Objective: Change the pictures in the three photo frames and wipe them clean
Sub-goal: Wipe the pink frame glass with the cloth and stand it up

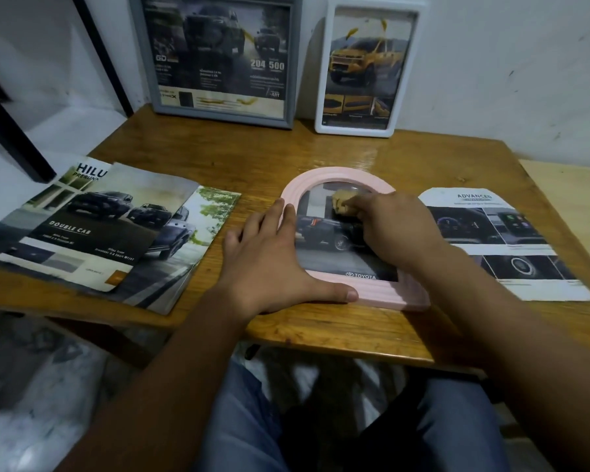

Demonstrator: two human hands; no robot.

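A pink frame (338, 177) with an arched top is laid flat on the wooden table (321, 151), near the front edge, with a picture of a dark truck seen under its glass. The frame's left rim is pressed by the left hand (269, 260), whose fingers are straight and spread, the thumb stretched along the near rim. A small tan cloth (343, 201) is pinched by the curled fingers of the right hand (394, 229) and held against the glass in the upper part of the frame; how much of the cloth is tucked under the hand cannot be told. At the far edge of the table, a grey frame (218, 56) and, just to its right, a white frame (367, 68) are stood upright against the wall, each filled with a truck picture. Brochures (92, 226) are spread on the left of the table, overlapping one another, and a cut page (501, 240) is laid to the right of the pink frame.
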